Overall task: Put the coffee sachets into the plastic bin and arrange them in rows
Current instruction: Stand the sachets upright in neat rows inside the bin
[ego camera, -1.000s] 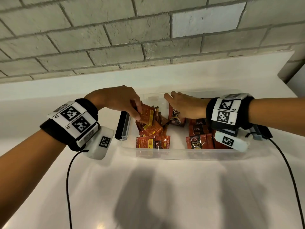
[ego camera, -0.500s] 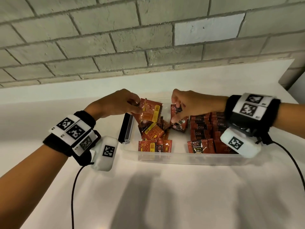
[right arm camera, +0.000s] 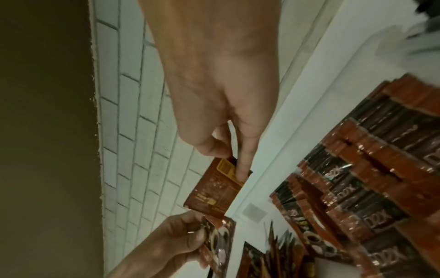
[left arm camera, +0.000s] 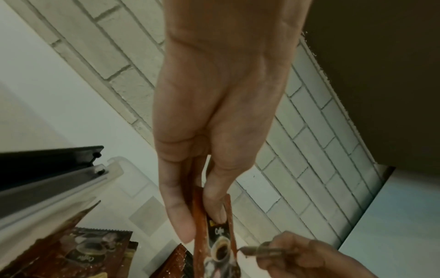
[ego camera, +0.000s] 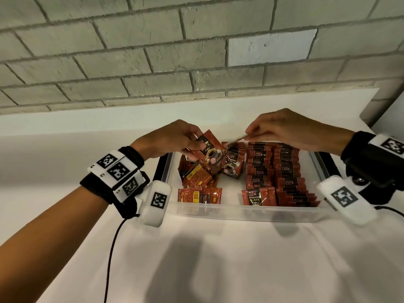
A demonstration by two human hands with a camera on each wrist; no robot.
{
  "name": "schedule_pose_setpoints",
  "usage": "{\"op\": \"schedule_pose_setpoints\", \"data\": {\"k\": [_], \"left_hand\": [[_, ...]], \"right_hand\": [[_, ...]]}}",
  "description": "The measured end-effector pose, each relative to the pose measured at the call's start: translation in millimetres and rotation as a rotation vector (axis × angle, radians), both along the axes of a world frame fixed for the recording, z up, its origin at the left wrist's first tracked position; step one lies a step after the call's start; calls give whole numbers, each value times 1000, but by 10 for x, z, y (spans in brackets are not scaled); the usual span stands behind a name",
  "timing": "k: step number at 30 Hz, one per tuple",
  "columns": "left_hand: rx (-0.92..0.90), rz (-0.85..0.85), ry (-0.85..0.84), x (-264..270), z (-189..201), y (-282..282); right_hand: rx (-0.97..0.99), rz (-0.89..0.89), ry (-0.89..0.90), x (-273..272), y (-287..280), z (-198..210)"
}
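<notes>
Head view: white table carries the clear plastic bin, which sits toward the table's far edge, below the brick wall. Inside the bin, two tidy rows of sachets run along its right side, overlapping like shingles; a third row is begun at mid-bin; a loose heap lies against the left wall.

My left hand pinches one sachet by its top edge, thumb on the printed face, above the heap. My right hand pinches another sachet at one end between thumb and forefinger, above the bin's far edge; in the head view it shows edge-on and blurred.

Judgement: sachets look light, thin and flexible, with glossy film, likely slippery. Best held at the flat sealed end, firm pinch, not mid-body, where contents shift. Stacked rows would topple easily if nudged.
</notes>
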State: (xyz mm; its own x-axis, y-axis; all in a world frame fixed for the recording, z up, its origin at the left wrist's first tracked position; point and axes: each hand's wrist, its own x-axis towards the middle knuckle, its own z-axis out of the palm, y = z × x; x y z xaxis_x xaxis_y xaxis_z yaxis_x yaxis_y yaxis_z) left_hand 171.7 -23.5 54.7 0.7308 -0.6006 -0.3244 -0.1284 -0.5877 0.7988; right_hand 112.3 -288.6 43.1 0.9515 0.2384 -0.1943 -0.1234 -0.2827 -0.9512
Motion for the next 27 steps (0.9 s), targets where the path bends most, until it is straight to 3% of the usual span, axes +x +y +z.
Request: {"op": "schedule_pose_setpoints", "data": {"k": [3,5,8,12,17,19,24,27], "left_hand": [[-33,-14,1,33,-13,-13],[16,-69,-61,50,-22,-21],[113,-125,-179,70,-38,-55],[81,-219,-200,76,-39,-167],[10,-92,-152,89,-66,-253],[115,-138,-134,94,-76,-216],[705,-502,-230,68,-222,-302],[848,-605,-154,51,-344,-400]], "right_hand": [[-67,-56,7,-28,-23,-53],[-202,-81,-99,-38,-38,-47],[-249,-34,-146,-9,-40,-20],[-361,100,-211,51,110,-1],[-405,156,-244,124,330,-42],[-420,138,-221,145,328,-88],[-453,148,-109,143,254,-189],[-457,130,-71,119,219,-205]]}}
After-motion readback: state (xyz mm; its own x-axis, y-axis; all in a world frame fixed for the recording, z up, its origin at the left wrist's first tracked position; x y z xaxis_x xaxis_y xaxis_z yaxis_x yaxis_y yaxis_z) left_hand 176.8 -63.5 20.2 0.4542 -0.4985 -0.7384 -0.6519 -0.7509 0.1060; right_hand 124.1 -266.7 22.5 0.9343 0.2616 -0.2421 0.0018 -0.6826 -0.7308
